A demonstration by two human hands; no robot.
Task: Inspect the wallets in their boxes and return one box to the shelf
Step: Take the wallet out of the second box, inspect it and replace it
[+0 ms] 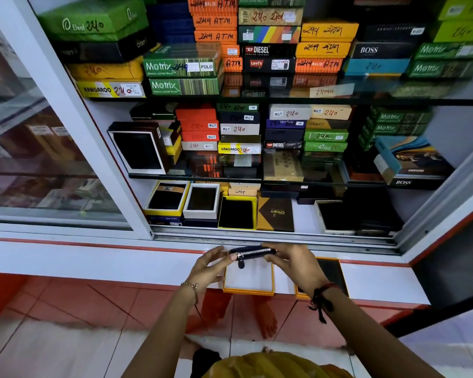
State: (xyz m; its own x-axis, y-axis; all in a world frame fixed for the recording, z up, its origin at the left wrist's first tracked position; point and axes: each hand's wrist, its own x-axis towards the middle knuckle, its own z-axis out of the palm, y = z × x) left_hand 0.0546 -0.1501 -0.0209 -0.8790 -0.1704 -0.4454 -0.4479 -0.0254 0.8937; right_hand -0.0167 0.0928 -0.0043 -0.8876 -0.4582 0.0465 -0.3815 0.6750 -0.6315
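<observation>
Both hands hold zipped wallet above box

White-framed display cabinet fills the upper frame. Sliding glass pane at left is shut and shows reflections; the centre section stands open above a metal track. Glass shelves run across inside. A white ledge with a red-orange stripe crosses mid-frame. Floor at lower left: red tiles, white tiles nearer. Lighting even.
</observation>
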